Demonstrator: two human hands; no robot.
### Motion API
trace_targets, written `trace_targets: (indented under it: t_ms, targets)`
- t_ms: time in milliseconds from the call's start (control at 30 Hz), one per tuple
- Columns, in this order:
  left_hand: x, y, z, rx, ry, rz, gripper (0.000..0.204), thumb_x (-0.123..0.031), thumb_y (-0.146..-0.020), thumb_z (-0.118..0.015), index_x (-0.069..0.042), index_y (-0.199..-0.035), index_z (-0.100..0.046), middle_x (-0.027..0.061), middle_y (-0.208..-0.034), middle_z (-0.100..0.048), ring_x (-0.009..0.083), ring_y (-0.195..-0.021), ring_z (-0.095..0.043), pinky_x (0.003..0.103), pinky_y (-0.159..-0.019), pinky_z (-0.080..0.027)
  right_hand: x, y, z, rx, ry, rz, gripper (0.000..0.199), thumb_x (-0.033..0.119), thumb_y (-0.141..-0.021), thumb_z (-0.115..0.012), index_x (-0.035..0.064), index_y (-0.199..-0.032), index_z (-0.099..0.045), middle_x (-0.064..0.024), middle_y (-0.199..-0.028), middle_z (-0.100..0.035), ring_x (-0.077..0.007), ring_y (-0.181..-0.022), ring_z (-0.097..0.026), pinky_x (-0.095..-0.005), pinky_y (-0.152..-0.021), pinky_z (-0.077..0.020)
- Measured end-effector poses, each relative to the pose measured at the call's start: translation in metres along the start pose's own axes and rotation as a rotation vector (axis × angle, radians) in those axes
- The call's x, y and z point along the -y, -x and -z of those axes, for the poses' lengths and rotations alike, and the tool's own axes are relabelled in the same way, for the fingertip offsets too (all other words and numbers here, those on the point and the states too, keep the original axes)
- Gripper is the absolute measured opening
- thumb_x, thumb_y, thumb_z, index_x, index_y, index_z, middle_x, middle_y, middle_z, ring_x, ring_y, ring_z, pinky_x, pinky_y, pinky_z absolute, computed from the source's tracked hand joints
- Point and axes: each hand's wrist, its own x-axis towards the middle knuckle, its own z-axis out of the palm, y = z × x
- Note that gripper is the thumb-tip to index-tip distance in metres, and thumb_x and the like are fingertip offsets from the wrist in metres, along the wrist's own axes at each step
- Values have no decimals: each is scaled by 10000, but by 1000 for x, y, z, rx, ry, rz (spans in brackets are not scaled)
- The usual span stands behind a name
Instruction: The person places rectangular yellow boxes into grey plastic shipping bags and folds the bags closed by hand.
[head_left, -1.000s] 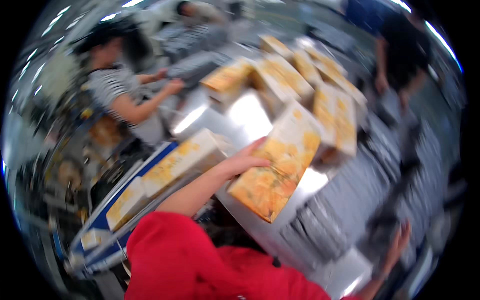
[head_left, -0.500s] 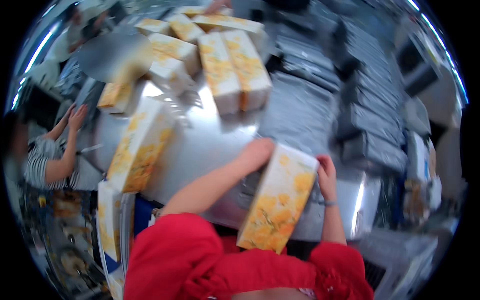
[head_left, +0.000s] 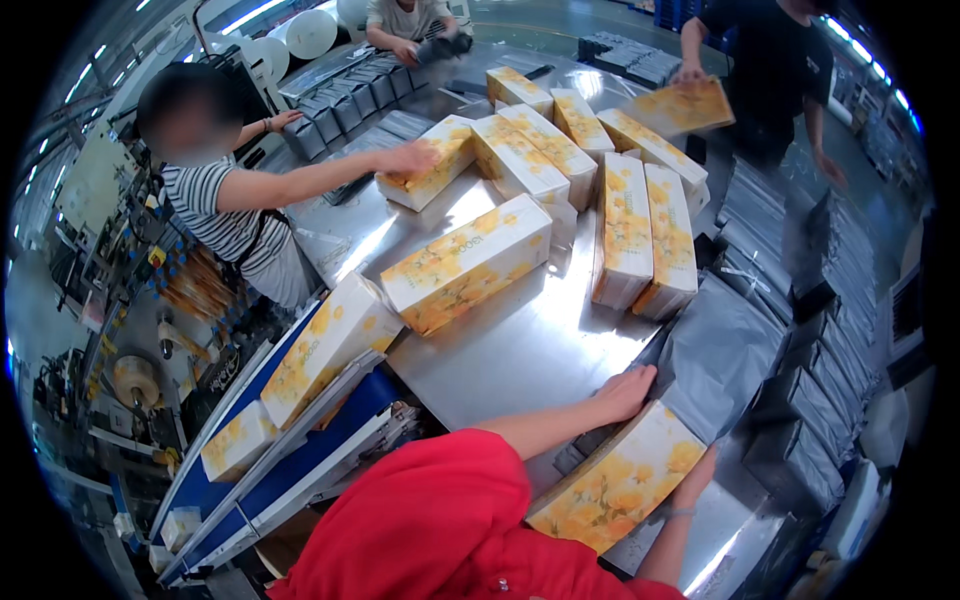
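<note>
A long white pack printed with yellow flowers [head_left: 618, 480] lies slanted in front of me, its far end against a grey plastic bag [head_left: 725, 345] spread on the metal table. At the pack's far left corner my left hand [head_left: 625, 392] is closed, its fingers on the grey bag's near edge. My right hand [head_left: 694, 482] bends around the pack's right side near the same end, a wristband below it. Part of its fingers is hidden by the pack. Whether the pack's end is inside the bag cannot be made out.
Several similar packs [head_left: 520, 165] crowd the metal table [head_left: 470, 370]. A blue conveyor [head_left: 365, 400] at left carries more. Grey bags [head_left: 810, 400] are stacked at right. A person in stripes [head_left: 215, 190] touches a pack; another in dark clothes [head_left: 765, 90] holds one; a third person [head_left: 405, 25] is behind.
My view has swung left, bringing the conveyor and co-workers into sight. Both hands stay at the pack's far end. The striped person's hand now rests on a pack.
</note>
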Motion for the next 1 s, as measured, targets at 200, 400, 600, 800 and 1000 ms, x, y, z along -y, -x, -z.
trace_targets:
  t_ms: [200,400,600,800,1000]
  targets:
    - [-21,118,52,619,-259,-113,137,-131,-745,-555,-17,-794,-614,212,-762,-620,363,-765,-628,453,-667,-504,2,119,77,686,844,223,271,216,-690,-662,34,-890,-680,-180,-696,-642,-378,-679,-634,-447,-656,-507]
    - [-26,118,64,549,-327,276,214,-187,-735,-557,-19,-786,-679,235,-800,-630,398,-751,-622,472,-661,-504,52,104,66,451,346,104,185,246,-860,-542,68,-854,-592,-205,-709,-601,-410,-697,-581,-511,-598,-451]
    - [-69,152,57,142,-276,-144,284,-279,-749,-679,-60,-618,-553,94,-579,-554,293,-577,-570,395,-530,-450,26,107,79,511,29,-244,231,251,-843,-594,23,-817,-623,-184,-733,-619,-383,-724,-596,-421,-643,-470]
    - [-119,128,-44,487,185,-25,250,-180,-799,-650,-34,-982,-561,125,-789,-610,296,-723,-598,371,-649,-473,26,126,89,601,-73,-187,155,129,-860,-510,3,-890,-595,-200,-771,-618,-392,-770,-594,-424,-660,-471]
    - [-121,173,-35,208,404,-168,55,-5,-819,-580,4,-852,-536,153,-836,-567,315,-720,-571,338,-672,-462,-8,129,94,838,-679,-474,275,163,-921,-501,-33,-1108,-545,-203,-997,-646,-282,-886,-658,-351,-746,-524]
